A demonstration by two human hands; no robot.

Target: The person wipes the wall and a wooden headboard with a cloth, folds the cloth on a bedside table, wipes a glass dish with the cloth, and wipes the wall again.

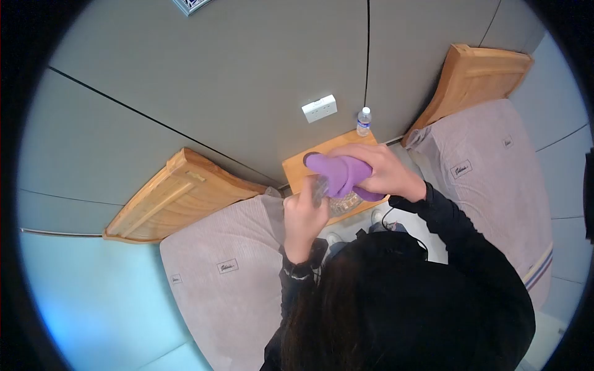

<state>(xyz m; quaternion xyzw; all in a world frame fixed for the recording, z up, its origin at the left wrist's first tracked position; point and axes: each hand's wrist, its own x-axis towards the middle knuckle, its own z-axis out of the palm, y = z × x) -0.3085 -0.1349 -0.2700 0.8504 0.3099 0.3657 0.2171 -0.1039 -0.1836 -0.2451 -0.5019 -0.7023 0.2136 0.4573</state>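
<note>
A folded purple cloth (344,175), soft and thick with a dark patch at its left end, is held up over the small wooden table. My right hand (390,170) is closed around it from the right, fingers over its top. On the left, my left hand (305,213) is closed on a clear see-through thing (320,189) that touches the cloth's lower left side; its full shape is hidden by the fingers and the cloth. Below the cloth shows part of a clear, patterned item (344,203), too covered to name.
The small wooden table (297,166) stands against the grey wall, with a water bottle (364,122) at its back right corner. A white socket (320,109) is on the wall. Plastic-covered mattresses (229,241) with wooden headboards (185,198) flank me on both sides.
</note>
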